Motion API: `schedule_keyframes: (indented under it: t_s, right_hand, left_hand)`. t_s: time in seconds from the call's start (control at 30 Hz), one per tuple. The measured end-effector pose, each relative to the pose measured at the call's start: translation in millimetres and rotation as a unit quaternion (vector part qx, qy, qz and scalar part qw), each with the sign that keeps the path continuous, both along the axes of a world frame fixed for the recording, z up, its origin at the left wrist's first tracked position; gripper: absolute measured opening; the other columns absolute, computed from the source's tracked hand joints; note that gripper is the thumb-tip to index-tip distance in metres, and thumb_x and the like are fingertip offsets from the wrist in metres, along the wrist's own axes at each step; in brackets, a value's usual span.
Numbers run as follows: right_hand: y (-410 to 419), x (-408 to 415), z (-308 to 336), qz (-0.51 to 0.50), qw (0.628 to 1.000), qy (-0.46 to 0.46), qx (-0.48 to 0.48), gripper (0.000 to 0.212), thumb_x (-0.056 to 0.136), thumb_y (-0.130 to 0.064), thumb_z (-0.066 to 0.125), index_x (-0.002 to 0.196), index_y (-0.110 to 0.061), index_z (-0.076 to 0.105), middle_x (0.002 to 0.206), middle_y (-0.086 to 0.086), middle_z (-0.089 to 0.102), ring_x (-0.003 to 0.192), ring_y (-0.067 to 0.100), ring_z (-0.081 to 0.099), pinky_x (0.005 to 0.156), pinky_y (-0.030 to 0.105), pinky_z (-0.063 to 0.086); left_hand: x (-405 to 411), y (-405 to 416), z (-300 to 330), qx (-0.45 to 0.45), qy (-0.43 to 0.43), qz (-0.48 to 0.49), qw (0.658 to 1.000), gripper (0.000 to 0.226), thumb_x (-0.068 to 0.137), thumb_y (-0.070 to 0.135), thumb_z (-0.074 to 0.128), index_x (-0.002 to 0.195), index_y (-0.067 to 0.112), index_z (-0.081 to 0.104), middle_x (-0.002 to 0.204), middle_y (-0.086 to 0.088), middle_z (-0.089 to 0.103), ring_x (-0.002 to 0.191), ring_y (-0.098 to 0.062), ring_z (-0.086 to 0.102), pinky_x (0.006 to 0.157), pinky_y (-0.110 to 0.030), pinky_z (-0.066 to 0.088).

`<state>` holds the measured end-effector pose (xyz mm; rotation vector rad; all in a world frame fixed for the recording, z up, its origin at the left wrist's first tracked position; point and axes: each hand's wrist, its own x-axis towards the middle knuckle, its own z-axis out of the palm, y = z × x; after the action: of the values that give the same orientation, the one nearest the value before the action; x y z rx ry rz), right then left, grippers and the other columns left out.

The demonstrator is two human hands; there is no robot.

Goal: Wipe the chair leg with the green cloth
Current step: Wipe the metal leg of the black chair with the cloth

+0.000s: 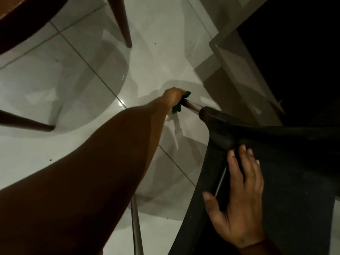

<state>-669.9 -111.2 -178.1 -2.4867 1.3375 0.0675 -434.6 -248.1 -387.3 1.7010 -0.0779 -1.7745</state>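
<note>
A person's left hand [173,97], arm stretched down, is wrapped around the green cloth [179,103] and clamps it against the metal chair leg [192,105] low near the tiled floor [73,85]. The right hand [237,196] lies flat, fingers spread, on the black seat [285,172].

The chair leg [192,106] is seen as polished metal, smooth and shiny, with a bright streak of reflected light along it. The green cloth [178,107] wrapped on it, towards 11 o'clock from the seat corner, looks soft and matt. The black chair seat [287,172] is shown as matt, faintly textured material, without gloss. The floor [77,85] is laid with pale glossy tiles in which glints and shadows are mirrored. At 12 o'clock a brown wooden leg [121,23] appears smooth, with a dull sheen.
</note>
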Motion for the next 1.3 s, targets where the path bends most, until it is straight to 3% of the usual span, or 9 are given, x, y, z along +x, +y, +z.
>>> schedule_keyframes:
  t_s: [0.17, 0.33, 0.5, 0.6, 0.7, 0.97, 1.07, 1.2, 1.3]
  right_hand:
    - [-1.1, -1.7, -2.1, 0.012, 1.0, -0.001, -0.015, 0.09, 0.094, -0.074, 0.032, 0.161, -0.015, 0.026, 0.174, 0.001, 0.01, 0.161, 0.022, 0.009, 0.13, 0.039, 0.001]
    - [0.6, -0.6, -2.5, 0.016, 0.999, -0.022, -0.031, 0.088, 0.093, -0.076, 0.033, 0.163, -0.023, 0.022, 0.174, -0.003, 0.01, 0.161, 0.02, 0.008, 0.129, 0.036, 0.001]
    - [1.5, -3.3, -0.9, 0.014, 0.999, -0.024, -0.014, 0.085, 0.097, -0.074, 0.028, 0.164, -0.024, 0.018, 0.174, -0.001, 0.009, 0.161, 0.022, 0.009, 0.13, 0.04, 0.0]
    - [1.0, -1.4, 4.7, 0.015, 1.0, 0.002, -0.003, 0.086, 0.098, -0.072, 0.026, 0.164, -0.018, 0.02, 0.174, 0.005, 0.009, 0.161, 0.024, 0.007, 0.129, 0.038, -0.005]
    - [1.9, 4.7, 14.1, 0.017, 0.998, 0.052, 0.009, 0.087, 0.096, -0.066, 0.032, 0.163, -0.01, 0.021, 0.172, 0.008, 0.007, 0.16, 0.027, 0.006, 0.129, 0.039, -0.006]
    - [31.8, 72.8, 46.2, 0.018, 0.992, 0.123, -0.007, 0.09, 0.096, -0.075, 0.012, 0.162, -0.014, 0.02, 0.17, 0.012, 0.018, 0.157, 0.025, 0.011, 0.126, 0.046, 0.009]
    - [30.3, 143.3, 68.0, 0.024, 0.998, 0.061, -0.02, 0.082, 0.1, -0.067, 0.019, 0.162, -0.014, 0.024, 0.169, 0.016, 0.024, 0.157, 0.029, 0.018, 0.125, 0.047, 0.014]
    - [14.8, 246.3, 105.3, 0.031, 0.999, -0.007, -0.022, 0.072, 0.104, -0.056, 0.028, 0.163, -0.014, 0.026, 0.168, 0.016, 0.026, 0.155, 0.035, 0.025, 0.124, 0.048, 0.018]
    - [8.3, 316.4, 128.4, 0.067, 0.996, -0.047, -0.042, 0.07, 0.104, -0.052, 0.039, 0.16, -0.011, 0.031, 0.165, 0.019, 0.032, 0.153, 0.036, 0.03, 0.124, 0.044, 0.016]
  left_hand:
    - [-4.2, -3.3, -26.6, -0.012, 0.01, 0.05, 0.999, 0.028, 0.092, 0.029, 0.069, 0.105, 0.006, 0.058, 0.064, -0.014, 0.048, 0.046, -0.023, 0.04, 0.051, -0.031, 0.03]
    - [-9.8, 0.1, -30.2, -0.021, -0.017, 0.077, 0.997, 0.034, 0.091, 0.031, 0.068, 0.112, 0.005, 0.069, 0.083, -0.018, 0.062, 0.061, -0.027, 0.055, 0.066, -0.04, 0.044]
    - [-25.9, 18.8, 22.5, -0.048, -0.038, 0.122, 0.991, 0.017, 0.096, 0.024, 0.061, 0.084, 0.021, 0.072, 0.095, -0.022, 0.071, 0.069, -0.031, 0.06, 0.069, -0.041, 0.051]
    - [-31.0, 38.0, 68.7, -0.076, -0.026, 0.122, 0.989, 0.015, 0.096, 0.024, 0.064, 0.104, 0.015, 0.073, 0.116, -0.026, 0.072, 0.086, -0.036, 0.063, 0.071, -0.041, 0.054]
    - [-31.6, 55.6, 118.3, -0.101, -0.018, 0.108, 0.989, 0.015, 0.095, 0.027, 0.067, 0.104, 0.017, 0.072, 0.101, -0.02, 0.071, 0.074, -0.03, 0.06, 0.062, -0.035, 0.053]
    - [41.8, 127.3, 225.1, -0.138, -0.019, 0.123, 0.983, 0.024, 0.092, 0.024, 0.073, 0.115, 0.018, 0.076, 0.11, -0.003, 0.073, 0.099, -0.019, 0.068, 0.089, -0.026, 0.053]
    - [92.9, 168.7, 269.3, -0.182, -0.079, 0.13, 0.971, 0.018, 0.092, 0.021, 0.073, 0.109, 0.021, 0.077, 0.11, -0.003, 0.077, 0.101, -0.018, 0.073, 0.086, -0.026, 0.059]
    - [179.8, 217.1, 339.2, -0.248, -0.215, 0.106, 0.939, 0.013, 0.091, 0.024, 0.073, 0.102, 0.031, 0.075, 0.088, 0.026, 0.076, 0.079, 0.011, 0.069, 0.073, -0.009, 0.054]
    - [249.6, 237.9, 375.5, -0.264, -0.335, 0.076, 0.901, 0.015, 0.089, 0.026, 0.074, 0.104, 0.028, 0.077, 0.117, 0.001, 0.07, 0.106, -0.014, 0.069, 0.096, -0.033, 0.056]
